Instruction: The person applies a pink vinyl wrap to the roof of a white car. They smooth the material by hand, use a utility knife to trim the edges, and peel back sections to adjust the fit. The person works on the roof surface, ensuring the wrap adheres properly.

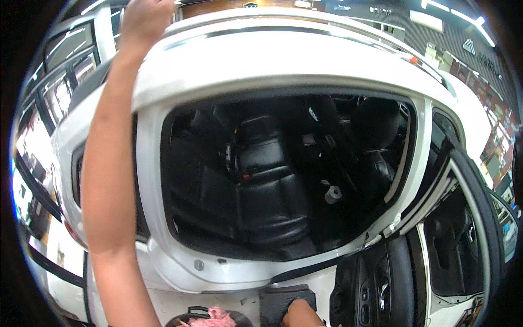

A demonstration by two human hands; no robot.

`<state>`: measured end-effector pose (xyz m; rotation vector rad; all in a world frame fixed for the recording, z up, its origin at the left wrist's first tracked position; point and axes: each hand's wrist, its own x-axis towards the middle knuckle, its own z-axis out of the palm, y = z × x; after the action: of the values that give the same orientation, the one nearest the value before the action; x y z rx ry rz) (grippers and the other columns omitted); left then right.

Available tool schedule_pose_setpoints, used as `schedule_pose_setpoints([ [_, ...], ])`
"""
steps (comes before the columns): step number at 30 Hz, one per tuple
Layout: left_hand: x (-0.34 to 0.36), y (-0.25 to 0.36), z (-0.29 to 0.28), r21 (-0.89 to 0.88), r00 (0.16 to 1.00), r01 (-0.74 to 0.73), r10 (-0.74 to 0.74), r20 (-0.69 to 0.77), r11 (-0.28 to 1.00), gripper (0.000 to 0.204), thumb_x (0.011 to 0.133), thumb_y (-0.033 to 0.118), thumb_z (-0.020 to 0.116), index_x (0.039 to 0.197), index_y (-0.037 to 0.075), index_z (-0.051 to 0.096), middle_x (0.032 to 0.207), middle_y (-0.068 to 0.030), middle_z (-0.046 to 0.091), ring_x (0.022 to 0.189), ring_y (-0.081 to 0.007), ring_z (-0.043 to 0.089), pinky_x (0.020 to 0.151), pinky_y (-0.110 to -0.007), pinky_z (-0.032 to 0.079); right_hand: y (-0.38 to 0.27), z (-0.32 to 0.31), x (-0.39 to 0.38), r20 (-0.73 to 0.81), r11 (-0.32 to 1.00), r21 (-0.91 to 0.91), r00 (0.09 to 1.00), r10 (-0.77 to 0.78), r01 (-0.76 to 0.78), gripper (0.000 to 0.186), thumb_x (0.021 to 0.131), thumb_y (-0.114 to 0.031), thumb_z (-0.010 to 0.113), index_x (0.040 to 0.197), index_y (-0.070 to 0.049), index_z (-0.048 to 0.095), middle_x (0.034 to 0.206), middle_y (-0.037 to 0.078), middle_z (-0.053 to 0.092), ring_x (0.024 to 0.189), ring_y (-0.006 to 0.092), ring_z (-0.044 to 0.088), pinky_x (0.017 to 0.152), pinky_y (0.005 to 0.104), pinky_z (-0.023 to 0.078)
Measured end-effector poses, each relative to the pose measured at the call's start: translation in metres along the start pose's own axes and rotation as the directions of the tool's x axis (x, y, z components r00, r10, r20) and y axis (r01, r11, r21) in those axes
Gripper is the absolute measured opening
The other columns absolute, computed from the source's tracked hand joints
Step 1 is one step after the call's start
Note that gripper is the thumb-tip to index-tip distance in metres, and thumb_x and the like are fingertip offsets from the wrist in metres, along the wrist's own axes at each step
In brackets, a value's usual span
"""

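My left arm reaches up across the white car (272,54). My left hand (151,15) is at the top edge beside the roof rail (316,16), fingers curled and partly cut off; whatever they hold is unclear. My right hand is not identifiable; a bit of bare skin at bottom centre looks like a leg, over a dark step (272,300). Through the rear door opening I see black leather seats (261,207) and a white roll (333,193) on the dark interior.
Open doors (452,234) with black panels fill the right and lower right. A dark container (185,316) with pink cloth (215,319) sits at the bottom. Glazed frames (32,136) line the far left; the workshop wall (457,49) shows at upper right.
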<state>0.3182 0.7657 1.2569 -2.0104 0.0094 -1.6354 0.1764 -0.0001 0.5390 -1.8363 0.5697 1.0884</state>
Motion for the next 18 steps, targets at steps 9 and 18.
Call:
schedule_pose_setpoints([
  [9,-0.081,-0.022,0.056,0.326,0.673,0.555,-0.643,0.365,0.765,0.040,0.099,0.028,0.046,0.087,-0.002,0.069,0.096,-0.0219,0.068,0.101,-0.0405,0.060,0.097,-0.051,0.041,-0.188,0.036,-0.022,0.120,0.983,-0.149,0.985,0.121,-0.103,0.026,0.098,-0.032,0.061,0.091,-0.008,0.070,0.068,0.006,0.062,0.057,0.0215,0.058,0.048,0.0390,0.044],
  [18,-0.040,-0.011,0.057,0.175,0.656,0.629,-0.638,0.404,0.758,0.032,0.098,0.024,0.051,0.080,0.001,0.064,0.085,-0.0137,0.064,0.092,-0.0340,0.058,0.099,-0.047,0.037,-0.314,0.012,-0.019,0.254,0.969,-0.248,0.965,0.058,0.007,0.026,0.098,-0.028,0.059,0.086,-0.007,0.068,0.064,0.011,0.062,0.053,0.0255,0.059,0.042,0.0407,0.043],
])
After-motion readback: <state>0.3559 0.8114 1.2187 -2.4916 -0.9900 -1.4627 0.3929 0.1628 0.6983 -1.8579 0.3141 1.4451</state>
